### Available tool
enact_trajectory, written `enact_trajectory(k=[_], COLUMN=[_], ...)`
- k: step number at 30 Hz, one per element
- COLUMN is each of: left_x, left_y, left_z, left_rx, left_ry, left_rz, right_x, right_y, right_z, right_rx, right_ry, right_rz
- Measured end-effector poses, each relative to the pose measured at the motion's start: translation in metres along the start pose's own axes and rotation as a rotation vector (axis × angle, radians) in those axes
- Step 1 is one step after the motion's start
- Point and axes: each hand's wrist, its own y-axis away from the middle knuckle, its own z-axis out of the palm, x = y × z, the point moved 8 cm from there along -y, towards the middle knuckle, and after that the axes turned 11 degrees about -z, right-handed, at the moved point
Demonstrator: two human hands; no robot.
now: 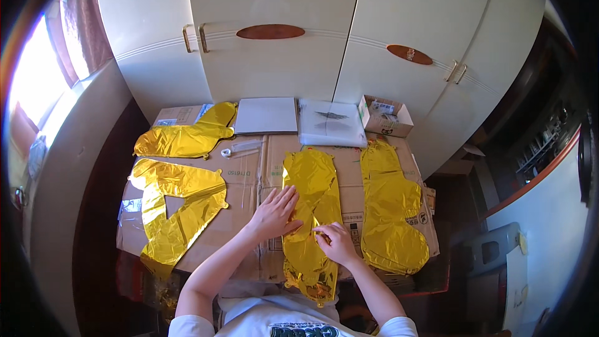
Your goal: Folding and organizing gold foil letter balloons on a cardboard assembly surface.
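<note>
A flat gold foil balloon lies lengthwise in front of me on a cardboard sheet, its near end reaching past the table edge. My left hand rests on its left edge, fingers stretched out and lying flat. Over the middle of the same balloon, my right hand is closed, its fingertips pinched together at the foil. Whatever is between those fingertips is too small to make out. To the right lies another flat gold foil balloon, wavy in outline. On the left is a gold foil balloon with a triangular hole.
Another gold balloon lies at the back left. Beside it are a small white roll and clear strips. Along the back stand a grey-white flat stack, clear plastic bags and an open box, before white cabinets.
</note>
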Motion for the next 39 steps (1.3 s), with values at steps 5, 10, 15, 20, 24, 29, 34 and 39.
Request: enact_trajectory(k=[5,10,15,20,24,29,34,39], left_x=[-0.015,-0.028,-0.029,-0.028,-0.024,-0.023,-0.022,-0.020], left_y=[-0.010,-0.015,-0.017,-0.017,-0.019,-0.021,-0.025,-0.026], left_z=[0.004,0.008,0.005,0.013,0.014,0.013,0.018,0.015], left_rx=[-0.038,-0.065,-0.065,-0.123,-0.124,-0.085,-0.092,-0.145], left_ry=[-0.056,-0.104,-0.098,-0.002,-0.050,-0.104,-0.118,-0.132], left_rz=[-0.007,0.027,0.067,0.118,0.129,0.130,0.132,0.135], right_x=[-0.004,-0.005,-0.006,0.001,0.001,-0.001,0.000,-0.002], right_y=[-0.004,-0.003,-0.004,-0.002,-0.001,-0.002,-0.001,-0.001], right_z=[-0.002,0.000,0.001,0.001,0.003,0.004,0.006,0.006], right_rx=[-0.046,-0.061,-0.056,-0.009,-0.028,-0.051,-0.053,-0.074], right_ry=[0.007,0.021,0.017,0.000,0.001,0.014,0.024,0.044], right_rz=[0.005,-0.008,-0.024,0.005,-0.011,-0.030,-0.040,-0.033])
